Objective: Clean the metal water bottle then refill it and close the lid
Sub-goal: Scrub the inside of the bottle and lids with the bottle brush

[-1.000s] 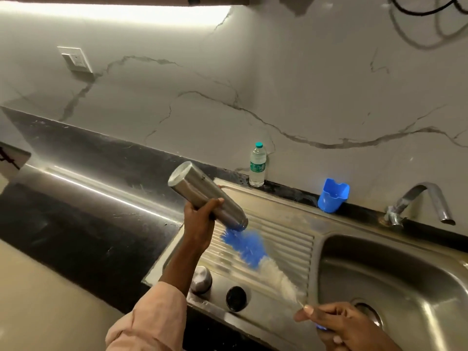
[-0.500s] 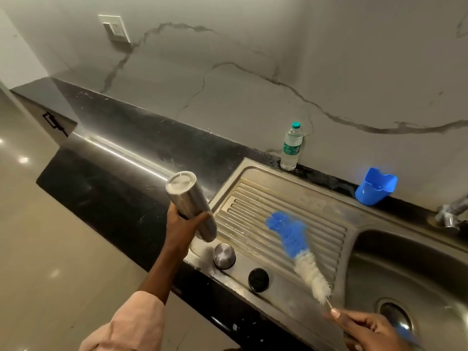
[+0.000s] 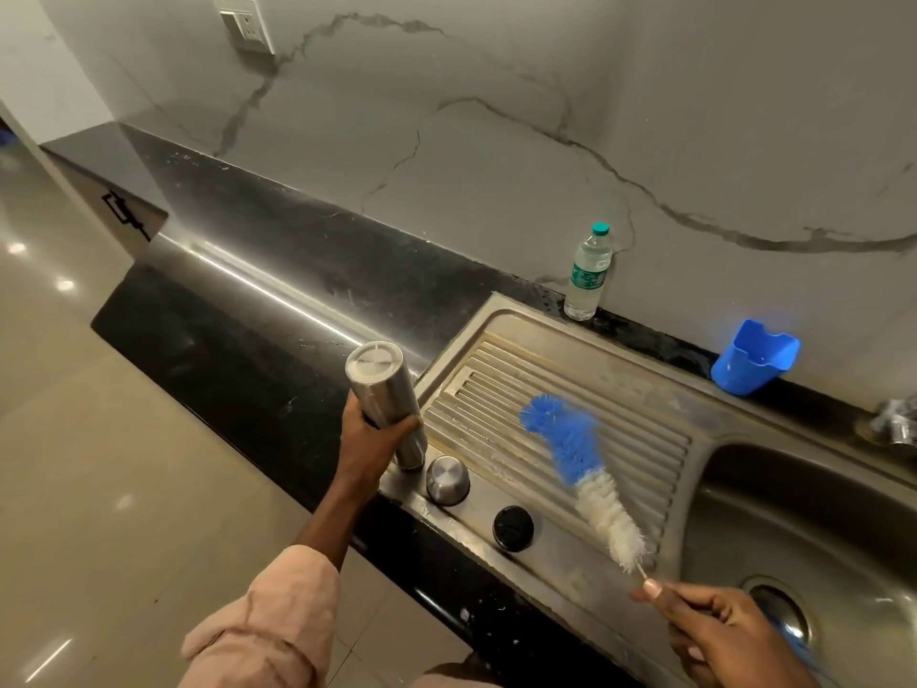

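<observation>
A: what's my feed showing?

B: Steel sink (image 3: 615, 389) first. My left hand (image 3: 369, 441) grips the metal bottle (image 3: 387, 399) upside down, mouth on the drainboard edge. Brushed steel, flat base up. Right hand (image 3: 719, 623) pinches the bottle brush (image 3: 580, 464). Blue cup (image 3: 754, 357) at the wall, contents hidden. Steel cap (image 3: 448, 480) and black lid (image 3: 513, 528) sit beside the bottle.

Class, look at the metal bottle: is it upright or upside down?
Upside down: the metal bottle shows its flat base uppermost, mouth end down, gripped by the left hand.
</observation>
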